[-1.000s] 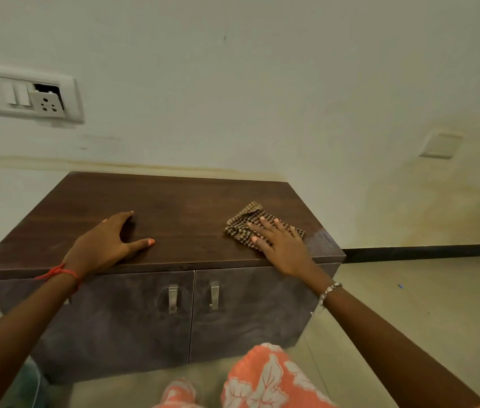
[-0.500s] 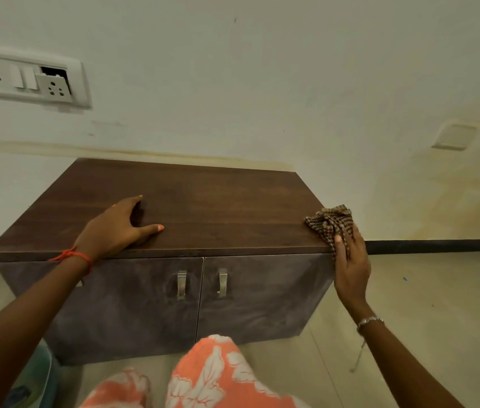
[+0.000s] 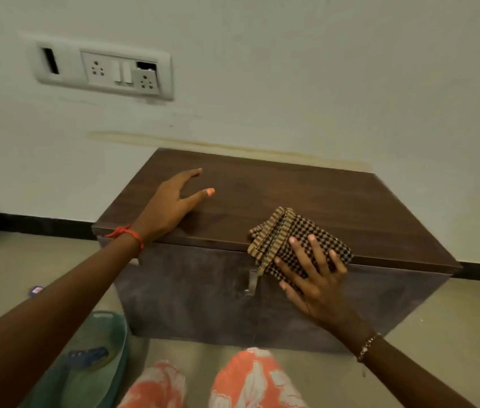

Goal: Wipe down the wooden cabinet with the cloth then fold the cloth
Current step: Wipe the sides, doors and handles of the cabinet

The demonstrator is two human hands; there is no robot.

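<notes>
As I look down through the head view, my right hand (image 3: 318, 281) lies spread flat on the cloth (image 3: 300, 248), pressing it over the front edge of the cabinet (image 3: 321, 195), right of centre. The cloth looks soft, light and limp, a checked weave with a ribbed, striped hem; I'd pinch a corner. My left hand (image 3: 171, 201) rests flat, fingers relaxed, on the smooth dark wood top, centre left.

The cabinet (image 3: 306, 201) has a dark wood-grain top with a smooth, faintly glossy finish, its handle (image 3: 252, 282) is brushed metal, and the cloth (image 3: 291, 245) is coarse checked woven fabric.
</notes>
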